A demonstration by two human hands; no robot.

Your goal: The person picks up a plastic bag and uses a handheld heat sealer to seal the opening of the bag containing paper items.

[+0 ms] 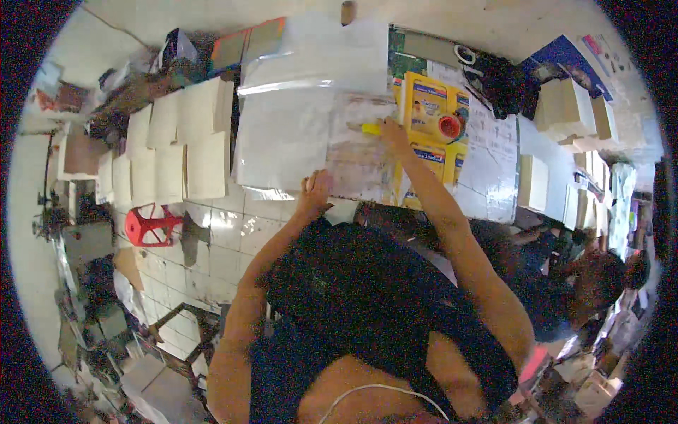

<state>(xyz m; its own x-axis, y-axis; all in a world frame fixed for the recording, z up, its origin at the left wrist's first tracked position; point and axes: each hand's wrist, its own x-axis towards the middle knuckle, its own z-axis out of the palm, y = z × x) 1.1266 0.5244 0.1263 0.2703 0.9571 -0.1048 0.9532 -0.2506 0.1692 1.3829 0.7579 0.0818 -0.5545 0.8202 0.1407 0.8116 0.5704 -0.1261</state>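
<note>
1. At the near edge of the shiny plastic sheet (282,148), resting with bent fingers: left hand (316,185). Cannot tell if pinching or just pressing.
2. Over the brown worn board (359,169), closed on a yellow tool (371,128) with its thin tip pointing left: right hand (393,132). Well apart from left hand.
3. Likely step: steadying the sheet while working beside it with the tool, maybe a cutter.
4. For the next move, probably best to press firmly, hold the tool straight and keep left fingers away from the tip.
5. Just right of right hand: yellow printed cards (427,113), with a round red thing (450,126) on top.
6. Farther left: pale paper stacks (205,127) and, nearer, a red stool (152,226).
</note>
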